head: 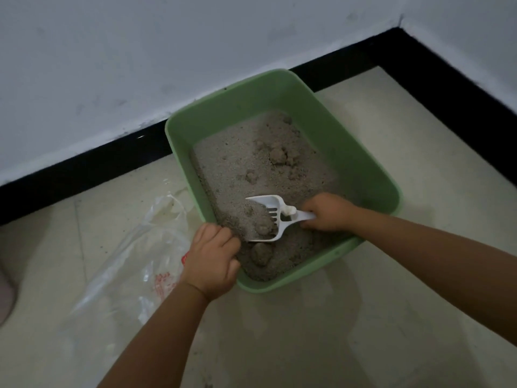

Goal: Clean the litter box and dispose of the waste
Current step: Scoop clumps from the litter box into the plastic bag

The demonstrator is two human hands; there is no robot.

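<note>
Two bare hands are working at the near end of a green litter box sitting on a pale tiled floor. The right hand is gripping the handle of a white slotted scoop, fingers curled fully round it. The scoop's blade is lying low over the grey litter near the box's near-left corner, carrying loose litter and at least one clump. The left hand is gripping the box's near-left rim, fingers curling over the edge toward the inside and thumb lying along the near side. Another clump is resting in the litter just beside that hand, under the scoop's front edge. More clumps are sitting toward the far right part of the box.

A clear plastic bag with red printing is lying crumpled on the floor to the left of the box, its edge passing under the left hand's wrist. The box's far-left corner is standing close against a black skirting board under a white wall.
</note>
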